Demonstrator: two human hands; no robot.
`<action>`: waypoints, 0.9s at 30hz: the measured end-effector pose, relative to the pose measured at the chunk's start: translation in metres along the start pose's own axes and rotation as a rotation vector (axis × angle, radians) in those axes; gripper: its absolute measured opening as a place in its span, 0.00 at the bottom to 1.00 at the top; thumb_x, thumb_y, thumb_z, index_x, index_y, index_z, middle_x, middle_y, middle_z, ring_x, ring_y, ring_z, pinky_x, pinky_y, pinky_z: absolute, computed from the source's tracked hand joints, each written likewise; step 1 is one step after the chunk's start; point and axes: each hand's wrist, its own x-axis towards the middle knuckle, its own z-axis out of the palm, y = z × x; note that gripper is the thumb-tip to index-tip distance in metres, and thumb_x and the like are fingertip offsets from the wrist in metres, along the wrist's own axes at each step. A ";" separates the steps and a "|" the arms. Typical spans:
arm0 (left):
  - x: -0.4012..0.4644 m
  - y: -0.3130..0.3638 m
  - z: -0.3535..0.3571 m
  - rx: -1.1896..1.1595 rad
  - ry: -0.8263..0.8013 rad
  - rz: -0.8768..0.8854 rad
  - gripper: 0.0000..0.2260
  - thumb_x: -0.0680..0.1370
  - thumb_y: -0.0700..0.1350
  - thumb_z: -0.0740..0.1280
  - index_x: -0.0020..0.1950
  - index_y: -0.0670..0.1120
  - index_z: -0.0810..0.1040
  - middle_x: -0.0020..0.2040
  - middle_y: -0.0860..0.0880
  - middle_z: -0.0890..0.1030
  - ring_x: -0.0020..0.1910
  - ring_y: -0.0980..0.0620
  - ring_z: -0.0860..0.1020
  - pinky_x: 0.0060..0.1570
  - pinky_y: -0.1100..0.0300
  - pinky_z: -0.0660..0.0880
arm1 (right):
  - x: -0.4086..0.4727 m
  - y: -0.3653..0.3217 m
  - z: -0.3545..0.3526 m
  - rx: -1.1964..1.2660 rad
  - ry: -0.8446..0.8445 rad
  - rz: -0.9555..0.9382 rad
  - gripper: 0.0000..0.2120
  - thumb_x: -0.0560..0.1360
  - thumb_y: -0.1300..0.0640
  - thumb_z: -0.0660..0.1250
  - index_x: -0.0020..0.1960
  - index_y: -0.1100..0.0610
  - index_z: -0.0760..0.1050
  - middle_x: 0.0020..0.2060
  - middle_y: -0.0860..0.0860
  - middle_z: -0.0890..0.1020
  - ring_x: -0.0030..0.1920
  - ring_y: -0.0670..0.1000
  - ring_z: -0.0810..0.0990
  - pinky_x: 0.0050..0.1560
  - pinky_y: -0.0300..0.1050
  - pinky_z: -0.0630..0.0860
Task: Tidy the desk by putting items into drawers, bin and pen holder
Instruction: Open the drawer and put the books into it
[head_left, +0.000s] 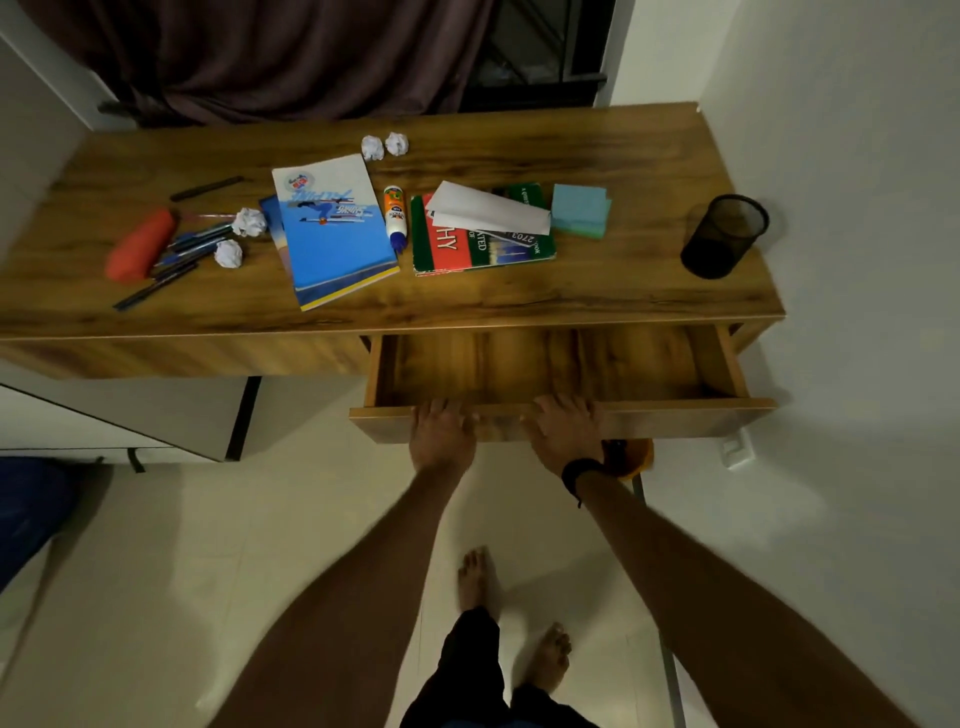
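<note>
The wooden desk has its right drawer pulled out, and nothing lies inside it. My left hand and my right hand both grip the top of the drawer's front panel. On the desktop lie a blue notebook, a glue bottle, green and red books under a white paper, blue sticky notes, a red pencil case, several pens and crumpled paper balls. A black mesh pen holder stands at the right.
A dark curtain hangs behind the desk. A white wall closes in the right side. An orange object sits on the floor under the drawer. A white cabinet stands lower left. My bare feet are on the tiled floor.
</note>
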 end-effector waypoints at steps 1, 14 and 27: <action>-0.003 -0.002 -0.001 -0.007 -0.020 0.002 0.15 0.79 0.51 0.62 0.64 0.49 0.75 0.65 0.48 0.76 0.69 0.46 0.70 0.74 0.49 0.60 | -0.004 0.003 -0.002 -0.001 -0.007 -0.013 0.18 0.80 0.45 0.55 0.65 0.51 0.72 0.63 0.53 0.75 0.65 0.58 0.69 0.70 0.57 0.56; -0.020 0.006 -0.031 -0.130 -0.144 -0.109 0.26 0.79 0.61 0.55 0.72 0.48 0.66 0.71 0.43 0.70 0.70 0.42 0.68 0.68 0.46 0.67 | -0.016 -0.004 -0.035 0.215 -0.127 -0.035 0.23 0.79 0.42 0.56 0.70 0.52 0.67 0.67 0.55 0.72 0.66 0.59 0.70 0.63 0.56 0.70; 0.152 -0.022 -0.124 -0.218 -0.017 -0.096 0.29 0.78 0.61 0.58 0.75 0.47 0.63 0.75 0.44 0.66 0.75 0.44 0.63 0.74 0.52 0.61 | 0.144 -0.116 -0.095 0.247 -0.061 -0.150 0.20 0.79 0.45 0.60 0.69 0.50 0.65 0.69 0.54 0.70 0.66 0.56 0.72 0.63 0.53 0.73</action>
